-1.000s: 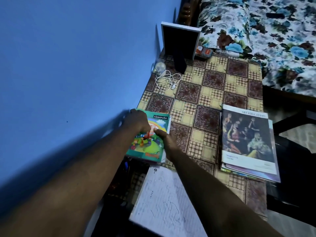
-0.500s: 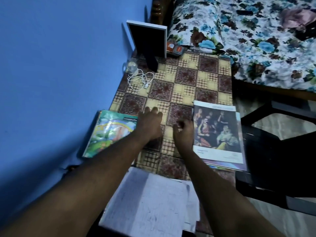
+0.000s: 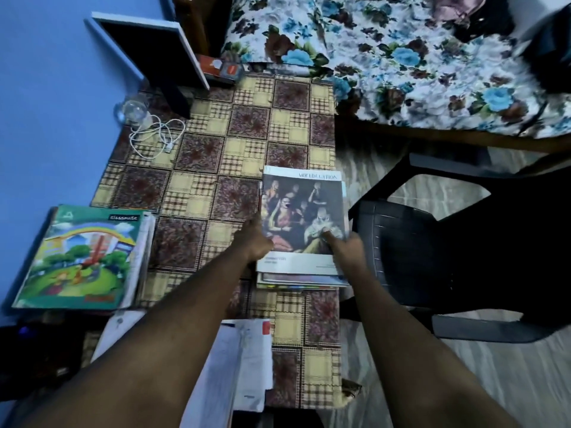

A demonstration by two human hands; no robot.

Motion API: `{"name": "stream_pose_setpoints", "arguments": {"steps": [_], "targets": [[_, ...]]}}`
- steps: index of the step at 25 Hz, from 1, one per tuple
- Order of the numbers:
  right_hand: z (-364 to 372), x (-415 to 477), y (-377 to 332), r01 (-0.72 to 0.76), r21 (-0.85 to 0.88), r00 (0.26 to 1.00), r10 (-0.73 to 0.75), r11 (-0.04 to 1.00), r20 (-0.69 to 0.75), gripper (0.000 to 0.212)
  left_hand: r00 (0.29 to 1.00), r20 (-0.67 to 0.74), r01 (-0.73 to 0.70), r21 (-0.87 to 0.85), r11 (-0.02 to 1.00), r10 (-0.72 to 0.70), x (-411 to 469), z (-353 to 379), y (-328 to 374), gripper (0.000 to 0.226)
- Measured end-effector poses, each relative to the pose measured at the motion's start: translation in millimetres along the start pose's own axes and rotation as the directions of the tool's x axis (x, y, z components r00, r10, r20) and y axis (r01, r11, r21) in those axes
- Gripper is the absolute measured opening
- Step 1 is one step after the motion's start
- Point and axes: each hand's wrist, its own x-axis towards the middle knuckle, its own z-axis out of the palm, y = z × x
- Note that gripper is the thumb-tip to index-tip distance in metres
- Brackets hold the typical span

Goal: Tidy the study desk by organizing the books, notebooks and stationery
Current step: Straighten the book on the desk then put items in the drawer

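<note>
An art book (image 3: pixel 304 208) with a painting on its cover tops a small stack at the right edge of the desk (image 3: pixel 200 168). My left hand (image 3: pixel 258 240) grips the stack's left side. My right hand (image 3: pixel 346 250) holds its lower right corner, thumb on the cover. A green notebook (image 3: pixel 83 257) with a cartoon cover lies on other notebooks at the desk's left side by the blue wall. Loose white papers (image 3: pixel 244 362) sit at the near edge, partly hidden by my forearms.
A dark framed board (image 3: pixel 151 54) leans at the back of the desk, with a white cable (image 3: pixel 157 137) and a clear round object (image 3: pixel 133 112) beside it. A black plastic chair (image 3: pixel 432 251) stands right of the desk. A floral-covered bed (image 3: pixel 401 57) lies behind.
Both hands left the green notebook, which now lies at the desk's left side, crossed to the right and took hold of the art book stack. The camera view shifted right.
</note>
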Motion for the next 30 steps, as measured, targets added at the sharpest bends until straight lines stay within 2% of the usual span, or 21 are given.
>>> {"name": "stream_pose_setpoints", "arguments": {"steps": [3, 5, 7, 9, 10, 12, 13, 15, 16, 18, 21, 23, 30], "targets": [[-11.2, 7.3, -5.5, -0.042, 0.081, 0.994, 0.034, 0.996, 0.107, 0.017, 0.998, 0.028, 0.046, 0.092, 0.995, -0.049, -5.4, 7.3, 9.7, 0.092], [-14.7, 11.9, -3.9, -0.062, 0.059, 0.987, 0.052, 0.996, 0.150, 0.015, 0.997, -0.011, 0.074, 0.049, 0.996, -0.073, -6.4, 13.7, 11.8, 0.097], [-15.3, 16.2, -1.4, -0.048, 0.013, 0.983, 0.045, 0.999, 0.179, 0.025, 0.990, -0.054, 0.124, -0.092, 0.988, -0.129, -3.4, 20.3, 7.3, 0.100], [-14.0, 18.0, -2.4, -0.070, 0.040, 0.973, 0.059, 0.997, 0.223, 0.039, 0.973, -0.042, 0.200, -0.344, 0.917, -0.228, -5.6, 19.6, 6.8, 0.095], [-14.7, 18.5, -3.4, -0.087, 0.067, 0.964, 0.067, 0.994, 0.259, 0.040, 0.967, 0.009, 0.231, -0.451, 0.862, -0.254, -7.4, 17.9, 8.0, 0.087], [-19.4, 13.4, -8.9, -0.087, 0.083, 0.924, 0.050, 0.993, 0.379, 0.032, 0.966, 0.093, 0.249, -0.576, 0.779, -0.240, -13.7, 11.2, 11.5, 0.054], [-22.2, 9.1, -11.3, -0.084, 0.075, 0.898, 0.043, 0.994, 0.439, 0.030, 0.963, 0.126, 0.264, -0.601, 0.755, -0.237, -15.8, 8.3, 11.1, 0.052], [-24.9, 0.6, -17.3, -0.087, 0.101, 0.876, 0.028, 0.991, 0.481, 0.041, 0.958, 0.137, 0.281, -0.610, 0.740, -0.252, -14.8, 5.3, 6.0, 0.089], [-24.4, -2.4, -22.9, -0.094, 0.120, 0.891, 0.030, 0.988, 0.453, 0.050, 0.967, 0.113, 0.247, -0.635, 0.732, -0.228, -19.5, 2.2, 8.9, 0.090], [-22.0, -5.3, -41.7, -0.065, 0.162, 0.923, -0.003, 0.985, 0.384, 0.064, 0.976, 0.009, 0.165, -0.685, 0.710, -0.218, -28.0, -6.7, 17.7, 0.066], [-21.1, -5.2, -78.2, 0.114, 0.200, 0.929, -0.176, 0.973, 0.326, 0.054, 0.953, -0.256, -0.058, -0.685, 0.726, -0.165, -37.3, -30.9, 37.1, 0.046], [-20.7, -9.2, -91.1, 0.187, 0.248, 0.919, -0.258, 0.950, 0.297, 0.050, 0.918, -0.391, -0.203, -0.622, 0.756, -0.074, -38.8, -38.8, 40.7, 0.046], [-5.7, -21.7, -65.7, 0.133, 0.327, 0.937, -0.226, 0.936, 0.268, 0.054, 0.891, -0.454, -0.298, -0.566, 0.769, 0.011, -41.2, -25.5, 11.5, 0.062]]}}
